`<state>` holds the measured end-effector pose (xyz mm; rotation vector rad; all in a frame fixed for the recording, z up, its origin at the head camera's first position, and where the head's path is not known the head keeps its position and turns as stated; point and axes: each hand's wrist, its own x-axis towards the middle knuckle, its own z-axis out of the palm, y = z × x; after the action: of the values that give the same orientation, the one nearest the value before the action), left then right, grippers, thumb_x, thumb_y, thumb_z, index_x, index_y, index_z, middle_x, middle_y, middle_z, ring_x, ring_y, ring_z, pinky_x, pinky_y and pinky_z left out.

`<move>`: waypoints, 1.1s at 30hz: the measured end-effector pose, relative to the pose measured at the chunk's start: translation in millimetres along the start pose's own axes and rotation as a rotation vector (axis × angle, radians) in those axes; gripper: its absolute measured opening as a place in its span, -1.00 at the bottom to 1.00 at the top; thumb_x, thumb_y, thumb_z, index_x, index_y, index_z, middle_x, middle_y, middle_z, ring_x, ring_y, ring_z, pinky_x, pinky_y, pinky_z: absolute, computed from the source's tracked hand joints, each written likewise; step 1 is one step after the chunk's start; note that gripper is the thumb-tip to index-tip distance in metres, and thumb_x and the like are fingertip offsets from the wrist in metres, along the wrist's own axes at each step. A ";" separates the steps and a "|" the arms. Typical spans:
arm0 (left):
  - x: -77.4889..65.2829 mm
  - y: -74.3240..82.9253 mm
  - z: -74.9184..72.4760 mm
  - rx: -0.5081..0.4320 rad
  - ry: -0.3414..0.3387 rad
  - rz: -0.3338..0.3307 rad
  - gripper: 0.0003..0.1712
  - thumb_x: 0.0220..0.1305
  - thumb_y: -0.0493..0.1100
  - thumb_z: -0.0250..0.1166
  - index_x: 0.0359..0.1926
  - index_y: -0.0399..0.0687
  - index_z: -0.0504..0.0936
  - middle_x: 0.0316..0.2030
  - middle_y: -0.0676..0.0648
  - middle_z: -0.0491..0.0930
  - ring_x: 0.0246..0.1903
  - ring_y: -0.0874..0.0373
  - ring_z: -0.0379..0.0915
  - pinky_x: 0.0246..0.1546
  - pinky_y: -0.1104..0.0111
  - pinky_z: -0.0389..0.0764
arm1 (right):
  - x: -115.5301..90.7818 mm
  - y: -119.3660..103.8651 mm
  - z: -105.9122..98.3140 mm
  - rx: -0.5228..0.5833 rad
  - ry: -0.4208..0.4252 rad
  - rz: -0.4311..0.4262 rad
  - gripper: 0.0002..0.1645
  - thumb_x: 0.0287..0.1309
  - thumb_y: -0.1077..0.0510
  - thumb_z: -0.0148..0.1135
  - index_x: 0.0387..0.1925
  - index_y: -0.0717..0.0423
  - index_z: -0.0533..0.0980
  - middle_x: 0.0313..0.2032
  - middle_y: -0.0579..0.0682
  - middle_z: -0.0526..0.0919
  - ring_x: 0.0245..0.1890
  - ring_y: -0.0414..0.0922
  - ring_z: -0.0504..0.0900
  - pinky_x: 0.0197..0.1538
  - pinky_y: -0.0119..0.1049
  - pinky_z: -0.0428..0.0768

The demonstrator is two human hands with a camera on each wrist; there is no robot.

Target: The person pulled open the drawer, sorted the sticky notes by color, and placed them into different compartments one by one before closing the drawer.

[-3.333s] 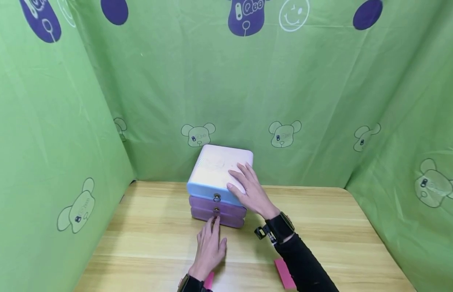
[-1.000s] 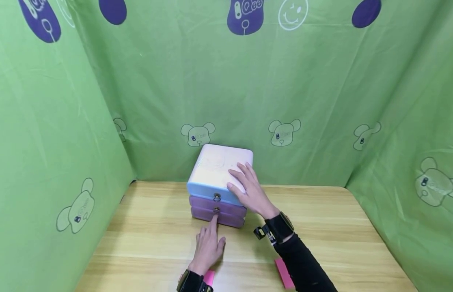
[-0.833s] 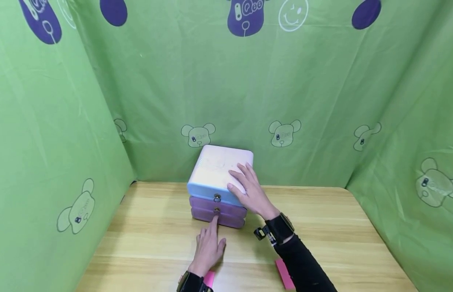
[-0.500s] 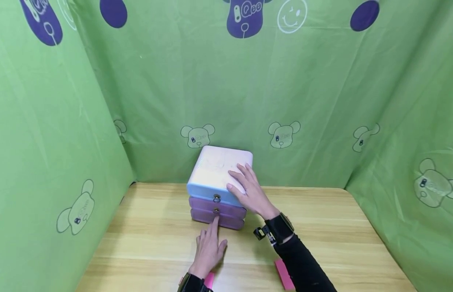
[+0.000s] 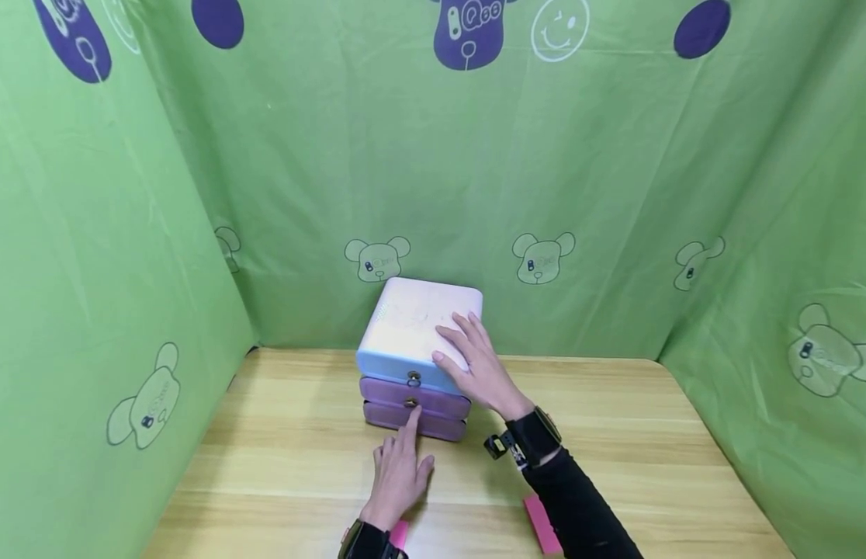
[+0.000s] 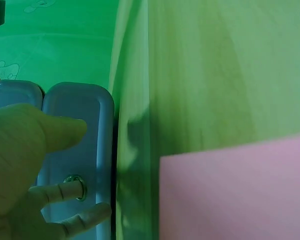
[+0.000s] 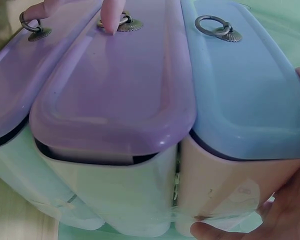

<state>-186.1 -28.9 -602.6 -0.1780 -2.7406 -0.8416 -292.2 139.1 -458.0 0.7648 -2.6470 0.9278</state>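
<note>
A small drawer chest (image 5: 419,310) stands at the back of the table, with a blue top drawer (image 5: 384,365) and two purple ones below. In the right wrist view the middle drawer (image 7: 115,95) sits slightly out, a dark gap behind its front. My left hand (image 5: 398,481) reaches its front from below. The index fingertip is hooked at the middle drawer's ring pull (image 7: 125,21), and another finger at the bottom drawer's ring pull (image 7: 30,20). My right hand (image 5: 478,369) rests with spread fingers on the chest's pale top, at its right side.
Two pink pieces lie near the table's front: one (image 5: 542,524) beside the right forearm, another (image 5: 400,534) partly under the left wrist. Green printed cloth (image 5: 587,155) hangs behind and at both sides of the wooden table (image 5: 293,466).
My left index finger has risen slightly from the lower ring to the middle one, and the middle drawer has come out a little. The right hand has stayed in place.
</note>
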 end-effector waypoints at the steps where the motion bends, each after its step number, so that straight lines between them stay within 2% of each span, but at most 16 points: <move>1: -0.2 0.1 -0.3 0.009 -0.003 0.003 0.16 0.23 -0.04 0.43 0.64 0.19 -0.14 0.13 -0.17 0.62 -0.23 0.09 0.41 -0.14 0.20 0.41 | 0.1 0.0 0.0 -0.003 -0.001 0.001 -0.31 0.41 -0.27 0.05 0.46 -0.15 0.34 0.62 0.08 0.04 0.66 0.12 -0.22 0.54 0.43 -0.05; 7: -1.8 0.7 -1.3 0.068 -0.006 0.021 0.14 0.28 0.01 0.39 0.64 0.12 -0.17 0.02 -0.14 0.61 -0.25 0.07 0.40 -0.18 0.23 0.37 | -0.6 -0.6 0.5 -0.006 -0.009 0.009 -0.32 0.43 -0.28 0.03 0.46 -0.16 0.33 0.62 0.05 0.02 0.66 0.08 -0.23 0.55 0.40 -0.07; 13: 0.9 0.6 -5.5 0.105 0.006 0.019 0.10 0.31 0.04 0.36 0.64 0.18 -0.15 0.02 -0.13 0.66 -0.28 0.09 0.43 -0.16 0.19 0.36 | -1.8 -1.9 1.4 0.001 -0.008 0.015 -0.31 0.43 -0.28 0.03 0.46 -0.15 0.34 0.62 0.05 0.03 0.66 0.08 -0.23 0.56 0.38 -0.07; 16: 2.0 0.9 -9.4 0.128 0.044 0.039 0.06 0.30 0.06 0.37 0.63 0.17 -0.07 -0.01 -0.11 0.71 -0.31 0.09 0.49 -0.16 0.19 0.36 | -2.1 -3.5 1.3 0.003 -0.005 0.016 -0.31 0.42 -0.27 0.04 0.46 -0.14 0.34 0.62 0.07 0.04 0.66 0.09 -0.22 0.56 0.39 -0.07; 19: 1.5 2.4 -13.1 0.147 0.102 0.066 0.02 0.26 0.06 0.40 0.61 0.12 0.06 -0.22 -0.04 0.73 -0.42 0.16 0.47 -0.17 0.24 0.32 | -2.1 -5.5 0.7 0.001 0.002 0.013 -0.32 0.42 -0.27 0.05 0.45 -0.14 0.35 0.61 0.08 0.05 0.66 0.11 -0.21 0.54 0.42 -0.05; 21: 1.1 4.1 -15.8 0.149 0.123 0.066 -0.02 0.27 0.06 0.39 0.60 0.13 0.10 -0.44 0.04 0.64 -0.53 0.24 0.37 -0.20 0.28 0.28 | -2.2 -6.5 0.4 0.001 0.007 0.014 -0.32 0.41 -0.26 0.06 0.45 -0.14 0.35 0.61 0.08 0.06 0.66 0.12 -0.20 0.54 0.42 -0.04; 24: 1.0 7.5 -21.6 0.149 0.112 0.044 -0.06 0.31 0.12 0.35 0.60 0.18 0.11 -0.67 0.15 0.38 -0.66 0.30 0.16 -0.29 0.36 0.18 | -2.7 -7.6 0.3 0.001 0.008 0.022 -0.32 0.41 -0.27 0.06 0.45 -0.15 0.35 0.62 0.07 0.05 0.66 0.10 -0.21 0.54 0.41 -0.05; 27: 1.8 10.7 -26.7 0.167 0.087 0.021 -0.08 0.34 0.19 0.30 0.60 0.21 0.11 -0.75 0.18 0.23 -0.71 0.29 0.07 -0.36 0.39 0.15 | -2.1 -7.3 0.2 -0.003 0.006 0.020 -0.31 0.41 -0.27 0.06 0.46 -0.15 0.34 0.62 0.07 0.05 0.66 0.11 -0.20 0.54 0.42 -0.04; 33: 3.7 13.1 -30.6 0.210 0.047 -0.004 -0.11 0.38 0.29 0.20 0.60 0.23 0.10 -0.79 0.14 0.18 -0.72 0.22 0.09 -0.42 0.40 0.12 | -1.6 -6.8 0.4 -0.006 0.007 0.020 -0.31 0.41 -0.27 0.06 0.46 -0.16 0.34 0.62 0.06 0.05 0.66 0.11 -0.21 0.54 0.42 -0.04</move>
<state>-180.4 -35.3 -570.2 -0.1098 -2.7618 -0.5465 -287.2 135.0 -455.4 0.7336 -2.6551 0.9250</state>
